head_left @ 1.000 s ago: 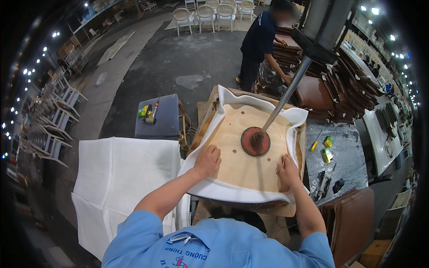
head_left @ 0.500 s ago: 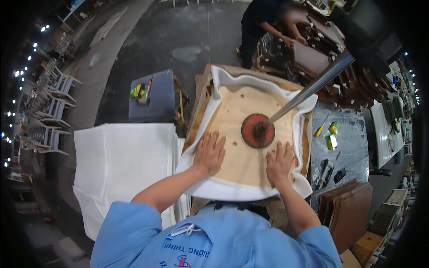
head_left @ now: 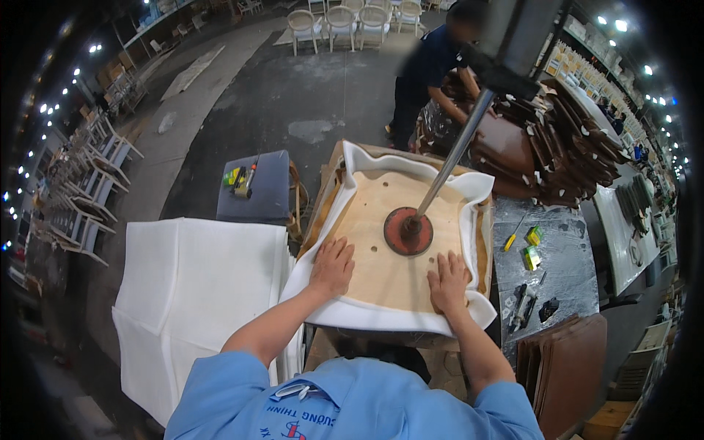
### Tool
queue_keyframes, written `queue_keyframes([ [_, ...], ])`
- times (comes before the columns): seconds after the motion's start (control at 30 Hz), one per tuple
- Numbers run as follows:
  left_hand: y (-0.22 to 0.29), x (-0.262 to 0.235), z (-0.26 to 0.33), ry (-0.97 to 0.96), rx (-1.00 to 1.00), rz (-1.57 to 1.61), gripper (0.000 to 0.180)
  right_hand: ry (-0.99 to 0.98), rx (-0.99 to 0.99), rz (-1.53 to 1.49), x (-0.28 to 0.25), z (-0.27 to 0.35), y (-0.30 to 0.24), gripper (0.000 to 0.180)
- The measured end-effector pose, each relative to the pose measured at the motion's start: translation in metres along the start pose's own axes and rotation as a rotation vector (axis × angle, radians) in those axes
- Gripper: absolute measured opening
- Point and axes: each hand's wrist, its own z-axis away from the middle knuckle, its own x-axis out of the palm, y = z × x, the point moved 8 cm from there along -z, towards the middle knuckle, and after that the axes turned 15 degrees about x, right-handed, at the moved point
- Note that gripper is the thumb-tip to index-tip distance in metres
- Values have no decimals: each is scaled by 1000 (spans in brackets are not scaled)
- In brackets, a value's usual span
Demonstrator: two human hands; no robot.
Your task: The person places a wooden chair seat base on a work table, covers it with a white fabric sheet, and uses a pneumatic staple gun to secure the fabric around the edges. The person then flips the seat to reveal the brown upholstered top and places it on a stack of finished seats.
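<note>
Left hand (head_left: 334, 265) lies flat, fingers spread, palm down on the plywood board (head_left: 381, 242); it grips nothing. Right hand (head_left: 449, 280) lies the same way near the board's front edge, just beside the red disc (head_left: 408, 231), also gripping nothing. Judged from the flat palms, both hands press the board down to keep it seated.

The board sits on white fabric (head_left: 389, 317), whose edges turn up round it on all sides like a shallow tray. The disc bears on the board's middle at the foot of a steel rod (head_left: 455, 154) slanting up out of frame; it appears to clamp the board in place. What drives the rod is cut off at the top.

The counter below is almost wholly hidden by fabric and the person's torso. Left lies a stack of white sheets (head_left: 194, 293); beyond it a grey stool (head_left: 257, 187) bears small items too small to identify. Right, a dark counter (head_left: 561, 257) carries yellow-green pieces and tools, indistinct. Behind, another person stands at stacked brown seat panels (head_left: 557, 139).
</note>
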Motion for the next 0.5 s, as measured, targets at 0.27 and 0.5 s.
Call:
queue_keyframes([
  [0.27,9,-11,4,50,-14,-21,46,-89,80,11,7,10,-1,66],
  [0.5,19,-14,-3,68,-18,-36,48,-139,113,16,12,8,4,69],
])
